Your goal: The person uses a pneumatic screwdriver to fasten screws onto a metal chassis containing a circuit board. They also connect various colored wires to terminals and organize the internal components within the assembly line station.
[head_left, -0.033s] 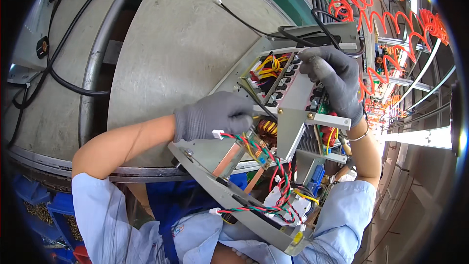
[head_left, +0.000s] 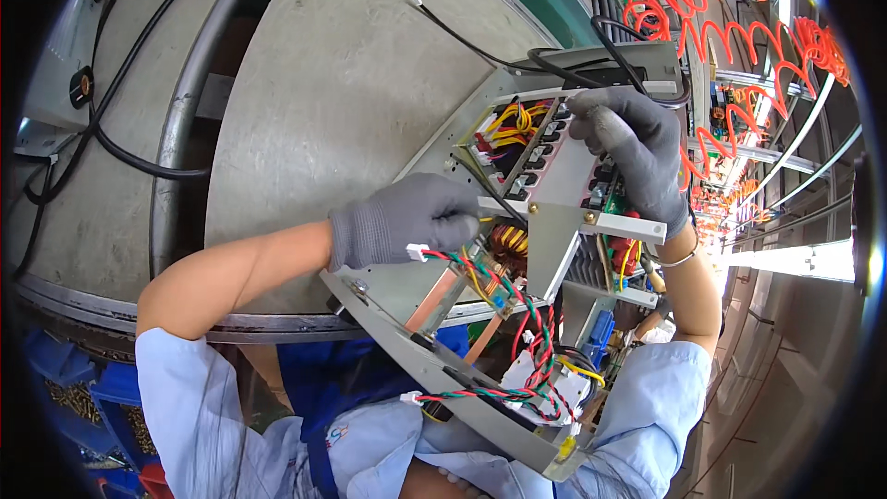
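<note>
Chassis (head_left: 393, 342) open, overhanging bench (head_left: 305, 111) edge before me; toroidal coil (head_left: 508, 242) and black component row (head_left: 536, 159) mounted. White plugs (head_left: 417, 252) unmated; I judge wiring unfinished. My left hand (head_left: 420, 217) curls near coil, right hand (head_left: 637, 143) half-closed by the row; whether either grips anything, cannot tell.

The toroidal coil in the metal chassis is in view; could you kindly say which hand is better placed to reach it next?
Probably the left hand: it is close beside the toroidal coil, whereas the right hand is farther off, across the grey metal plate.
</note>
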Demonstrator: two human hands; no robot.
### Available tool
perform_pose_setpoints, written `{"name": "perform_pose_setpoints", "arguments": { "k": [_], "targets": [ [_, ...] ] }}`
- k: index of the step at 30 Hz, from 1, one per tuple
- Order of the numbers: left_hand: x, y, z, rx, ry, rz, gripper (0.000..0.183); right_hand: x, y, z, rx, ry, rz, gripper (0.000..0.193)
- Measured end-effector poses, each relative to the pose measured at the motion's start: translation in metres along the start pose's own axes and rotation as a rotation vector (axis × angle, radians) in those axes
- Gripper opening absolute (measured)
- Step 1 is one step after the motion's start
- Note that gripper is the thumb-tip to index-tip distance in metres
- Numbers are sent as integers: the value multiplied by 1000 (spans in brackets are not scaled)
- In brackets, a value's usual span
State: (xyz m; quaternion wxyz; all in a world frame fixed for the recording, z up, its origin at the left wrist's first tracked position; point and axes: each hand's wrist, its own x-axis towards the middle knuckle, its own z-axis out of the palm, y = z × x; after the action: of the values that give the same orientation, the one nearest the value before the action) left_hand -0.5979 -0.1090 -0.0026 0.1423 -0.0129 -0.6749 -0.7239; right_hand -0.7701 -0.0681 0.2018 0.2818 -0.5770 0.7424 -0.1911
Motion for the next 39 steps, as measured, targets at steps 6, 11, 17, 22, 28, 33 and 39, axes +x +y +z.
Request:
{"name": "perform_pose_setpoints", "arguments": {
  "k": [6,11,17,22,28,33,39],
  "targets": [
    [-7,5,17,-450,165,-326,26,-2,5,-1,-73,18,67,27],
    [0,3,4,-511,51,-177,29,1,-1,2,-62,35,81,27],
    [9,16,-2,-253,29,-334,37,-2,-9,4,-63,48,39,29],
    [8,49,-5,414,103,-164,27,5,-11,7,-46,44,28,28],
    [6,61,-15,924,-144,85,26,4,-17,7,-6,44,40,28],
    [-10,53,-20,568,-43,-82,30,4,-16,8,-6,47,42,28],
    [-2,37,-23,-61,-89,-387,32,2,-15,7,-38,45,43,28]
  ]
}}
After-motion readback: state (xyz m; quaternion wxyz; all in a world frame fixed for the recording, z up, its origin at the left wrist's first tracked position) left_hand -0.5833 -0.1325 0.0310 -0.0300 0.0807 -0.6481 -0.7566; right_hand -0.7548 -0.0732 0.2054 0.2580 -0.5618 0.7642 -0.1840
